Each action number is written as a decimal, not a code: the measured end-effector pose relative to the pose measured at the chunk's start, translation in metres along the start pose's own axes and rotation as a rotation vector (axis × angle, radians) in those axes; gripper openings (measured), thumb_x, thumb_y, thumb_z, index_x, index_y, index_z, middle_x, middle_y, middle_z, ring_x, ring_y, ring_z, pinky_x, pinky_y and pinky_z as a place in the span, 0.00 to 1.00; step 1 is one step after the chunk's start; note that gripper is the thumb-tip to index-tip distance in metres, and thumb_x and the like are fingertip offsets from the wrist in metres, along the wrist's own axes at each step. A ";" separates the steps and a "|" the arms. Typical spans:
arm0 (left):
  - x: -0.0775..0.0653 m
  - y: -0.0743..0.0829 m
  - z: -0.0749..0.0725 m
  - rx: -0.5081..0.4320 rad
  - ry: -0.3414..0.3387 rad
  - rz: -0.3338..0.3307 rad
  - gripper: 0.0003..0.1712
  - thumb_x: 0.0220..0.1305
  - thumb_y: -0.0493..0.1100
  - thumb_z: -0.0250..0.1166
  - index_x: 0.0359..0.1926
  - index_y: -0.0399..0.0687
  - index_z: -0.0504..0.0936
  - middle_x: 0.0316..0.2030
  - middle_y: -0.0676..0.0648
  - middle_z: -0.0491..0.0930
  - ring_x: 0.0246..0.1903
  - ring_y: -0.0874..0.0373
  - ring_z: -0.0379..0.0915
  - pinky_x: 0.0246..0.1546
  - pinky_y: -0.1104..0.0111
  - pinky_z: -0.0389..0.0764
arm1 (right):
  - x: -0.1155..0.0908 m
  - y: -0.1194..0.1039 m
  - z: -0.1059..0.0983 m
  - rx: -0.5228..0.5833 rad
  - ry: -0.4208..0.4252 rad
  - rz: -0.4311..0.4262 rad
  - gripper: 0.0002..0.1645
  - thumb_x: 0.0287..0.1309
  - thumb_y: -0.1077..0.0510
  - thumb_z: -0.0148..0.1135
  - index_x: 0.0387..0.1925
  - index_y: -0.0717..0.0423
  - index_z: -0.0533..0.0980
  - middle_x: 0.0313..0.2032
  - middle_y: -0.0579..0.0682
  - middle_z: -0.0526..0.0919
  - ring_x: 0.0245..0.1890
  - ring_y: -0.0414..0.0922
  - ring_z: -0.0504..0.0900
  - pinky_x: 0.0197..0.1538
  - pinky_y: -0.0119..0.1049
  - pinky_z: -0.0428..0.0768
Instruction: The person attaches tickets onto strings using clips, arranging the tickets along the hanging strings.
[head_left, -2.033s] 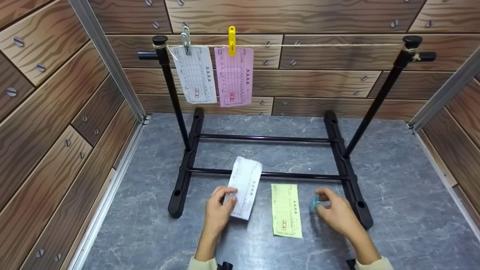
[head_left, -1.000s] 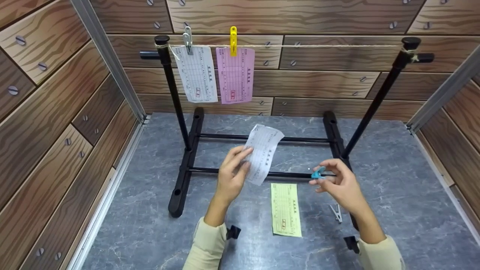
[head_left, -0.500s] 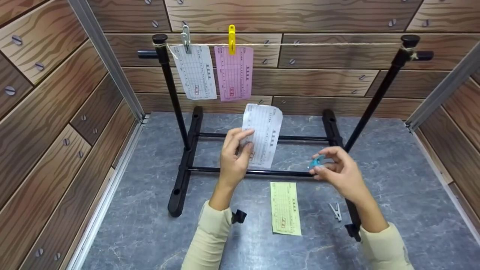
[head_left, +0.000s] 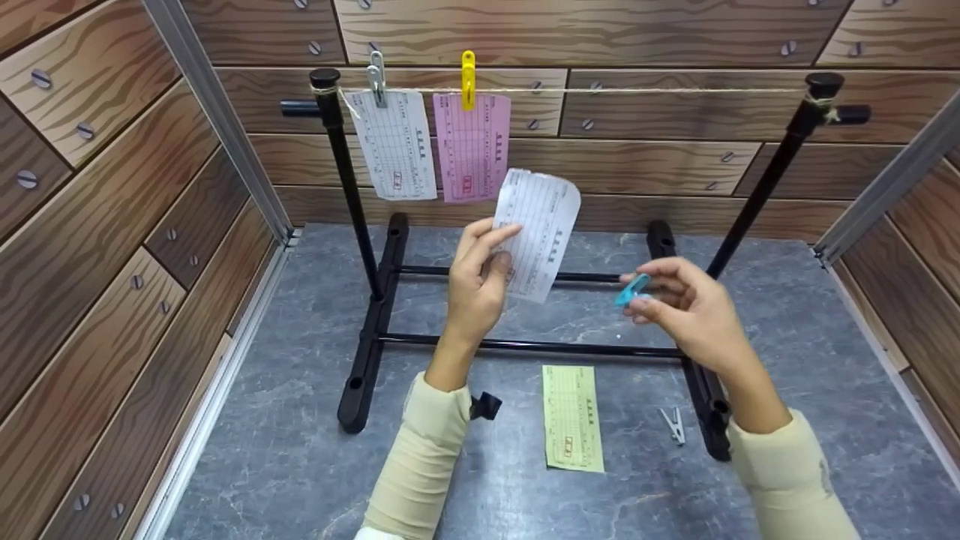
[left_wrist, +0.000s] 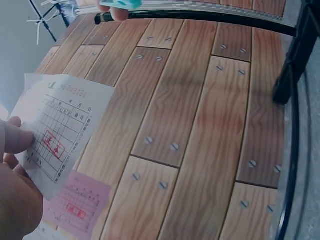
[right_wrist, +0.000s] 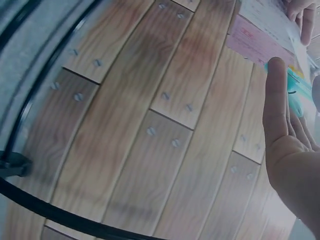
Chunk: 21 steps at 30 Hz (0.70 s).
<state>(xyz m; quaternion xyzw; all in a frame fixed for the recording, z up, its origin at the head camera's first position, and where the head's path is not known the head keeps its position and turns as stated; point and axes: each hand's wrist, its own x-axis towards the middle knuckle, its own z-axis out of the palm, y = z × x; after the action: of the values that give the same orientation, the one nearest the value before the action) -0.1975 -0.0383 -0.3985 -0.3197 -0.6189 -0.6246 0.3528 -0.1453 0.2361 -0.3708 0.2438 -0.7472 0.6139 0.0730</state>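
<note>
Between thumb and fingers my left hand [head_left: 480, 281] pinches a white printed slip [head_left: 541, 229] by its left edge. The slip is raised over the rack's crossbars, and its top corner overlaps the hanging pink slip [head_left: 472, 150] in the head view. My right hand [head_left: 694, 311] holds a small turquoise clothespin [head_left: 632, 290] between thumb and fingertips, to the right of the white slip and apart from it. In the left wrist view the held slip [left_wrist: 65, 125] shows a red stamp. The right wrist view shows the turquoise clothespin [right_wrist: 295, 92] partly hidden behind the thumb.
A string [head_left: 645, 91] runs between the posts of a black rack [head_left: 345, 202]. From it hang another white slip [head_left: 395, 150] under a grey clip [head_left: 376, 79] and the pink slip under a yellow clip [head_left: 468, 81]. A yellow-green slip [head_left: 572, 416] and a grey clothespin [head_left: 673, 426] lie on the table.
My left hand has lifted the white slip from low over the table toward the string. My right hand has risen with the turquoise clothespin, uncovering the grey clothespin on the table.
</note>
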 end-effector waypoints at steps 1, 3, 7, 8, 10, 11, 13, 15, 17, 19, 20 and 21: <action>0.003 0.000 0.001 0.001 -0.004 0.002 0.24 0.59 0.16 0.54 0.55 0.29 0.80 0.52 0.36 0.73 0.46 0.47 0.72 0.38 0.64 0.81 | 0.002 -0.003 0.000 -0.013 -0.002 -0.008 0.20 0.61 0.77 0.62 0.54 0.72 0.73 0.49 0.62 0.84 0.36 0.51 0.87 0.36 0.40 0.86; 0.009 0.001 0.003 0.017 -0.013 0.011 0.25 0.59 0.16 0.54 0.56 0.29 0.80 0.52 0.36 0.74 0.47 0.47 0.72 0.40 0.63 0.80 | 0.007 -0.010 -0.001 -0.035 -0.009 -0.030 0.20 0.60 0.77 0.62 0.54 0.71 0.74 0.49 0.63 0.83 0.36 0.49 0.87 0.36 0.38 0.85; 0.020 0.001 0.006 0.033 -0.029 0.027 0.24 0.60 0.17 0.54 0.57 0.28 0.79 0.52 0.36 0.75 0.49 0.48 0.72 0.42 0.64 0.78 | 0.017 -0.023 -0.002 -0.083 -0.025 -0.078 0.21 0.58 0.78 0.63 0.54 0.72 0.74 0.47 0.67 0.81 0.35 0.47 0.86 0.36 0.35 0.85; 0.023 0.002 0.007 0.029 -0.029 0.027 0.23 0.61 0.18 0.55 0.57 0.28 0.80 0.52 0.36 0.75 0.50 0.49 0.72 0.42 0.65 0.77 | 0.020 -0.026 -0.002 -0.089 -0.025 -0.082 0.22 0.57 0.79 0.64 0.54 0.73 0.74 0.46 0.68 0.81 0.35 0.47 0.86 0.36 0.35 0.85; 0.028 0.002 0.009 0.006 -0.022 0.019 0.21 0.63 0.20 0.55 0.56 0.27 0.79 0.52 0.35 0.76 0.46 0.51 0.72 0.39 0.68 0.75 | 0.025 -0.032 -0.003 -0.101 -0.018 -0.086 0.22 0.55 0.80 0.64 0.53 0.73 0.75 0.45 0.67 0.81 0.35 0.46 0.85 0.36 0.36 0.85; 0.030 0.002 0.010 -0.006 -0.012 0.015 0.20 0.64 0.20 0.55 0.56 0.26 0.80 0.52 0.35 0.76 0.44 0.52 0.71 0.36 0.70 0.74 | 0.028 -0.035 -0.003 -0.108 -0.012 -0.089 0.22 0.54 0.80 0.65 0.52 0.74 0.75 0.45 0.67 0.82 0.35 0.45 0.85 0.37 0.36 0.85; 0.034 0.002 0.013 -0.031 0.020 0.006 0.18 0.65 0.21 0.56 0.54 0.26 0.81 0.51 0.35 0.78 0.42 0.53 0.72 0.35 0.71 0.74 | 0.034 -0.043 -0.004 -0.117 0.002 -0.100 0.22 0.52 0.81 0.66 0.51 0.74 0.75 0.44 0.66 0.82 0.35 0.45 0.85 0.38 0.35 0.85; 0.039 0.002 0.017 -0.039 0.069 0.006 0.16 0.65 0.21 0.57 0.52 0.25 0.82 0.49 0.34 0.79 0.40 0.53 0.73 0.36 0.71 0.76 | 0.042 -0.051 -0.006 -0.135 0.012 -0.117 0.22 0.51 0.82 0.66 0.50 0.74 0.76 0.43 0.64 0.83 0.35 0.45 0.85 0.38 0.34 0.85; 0.044 0.003 0.021 -0.041 0.128 0.006 0.15 0.64 0.21 0.58 0.49 0.26 0.83 0.47 0.34 0.81 0.44 0.51 0.76 0.42 0.67 0.80 | 0.050 -0.060 -0.007 -0.157 0.018 -0.146 0.22 0.50 0.81 0.67 0.50 0.74 0.76 0.42 0.63 0.83 0.34 0.45 0.85 0.38 0.33 0.84; 0.050 0.003 0.026 -0.042 0.184 0.000 0.13 0.63 0.21 0.59 0.46 0.26 0.84 0.45 0.34 0.81 0.47 0.50 0.77 0.48 0.63 0.81 | 0.059 -0.071 -0.007 -0.176 0.020 -0.177 0.22 0.50 0.81 0.67 0.50 0.74 0.76 0.41 0.63 0.83 0.33 0.45 0.85 0.37 0.33 0.84; 0.053 0.003 0.029 -0.041 0.207 -0.006 0.13 0.63 0.21 0.59 0.45 0.26 0.84 0.45 0.34 0.82 0.47 0.50 0.78 0.50 0.61 0.81 | 0.063 -0.076 -0.008 -0.196 0.022 -0.195 0.22 0.51 0.80 0.67 0.50 0.74 0.76 0.41 0.62 0.83 0.33 0.45 0.85 0.37 0.32 0.84; 0.056 0.003 0.031 -0.042 0.227 -0.015 0.12 0.62 0.21 0.59 0.44 0.27 0.84 0.44 0.35 0.82 0.47 0.50 0.78 0.50 0.60 0.81 | 0.068 -0.081 -0.008 -0.207 0.026 -0.210 0.22 0.51 0.80 0.68 0.50 0.74 0.76 0.40 0.61 0.83 0.33 0.45 0.85 0.37 0.32 0.84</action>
<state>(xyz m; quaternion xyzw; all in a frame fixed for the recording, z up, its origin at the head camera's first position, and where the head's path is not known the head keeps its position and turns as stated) -0.2266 -0.0098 -0.3492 -0.2500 -0.5641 -0.6723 0.4091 -0.1686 0.2145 -0.2699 0.3040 -0.7759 0.5255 0.1713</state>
